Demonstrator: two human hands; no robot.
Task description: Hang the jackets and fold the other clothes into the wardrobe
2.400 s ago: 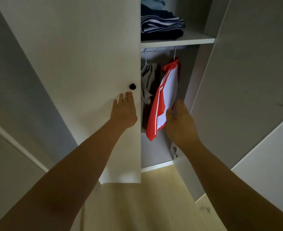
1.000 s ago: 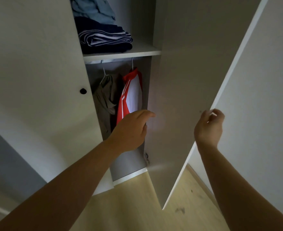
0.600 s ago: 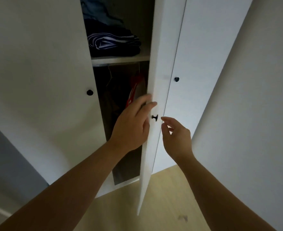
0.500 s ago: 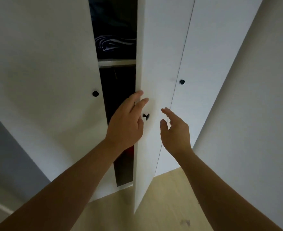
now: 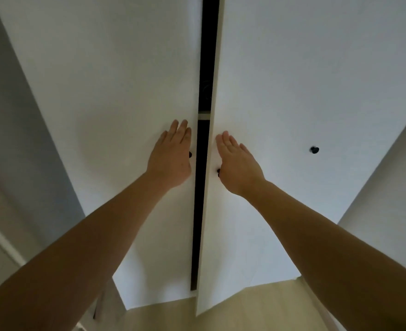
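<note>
Since the earlier frames, both doors have swung nearly closed. The left hand (image 5: 170, 158) lies flat on the left door (image 5: 116, 91) and the right hand (image 5: 237, 166) flat on the right door (image 5: 292, 80), fingers straight and together. Between the fingertips runs a narrow dark gap (image 5: 201, 199). The clothes are hidden behind the doors.

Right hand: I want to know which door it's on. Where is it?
In the head view, the right hand lies flat on the right door, beside the dark gap, opposite the left hand, half covering that door's knob.
</note>
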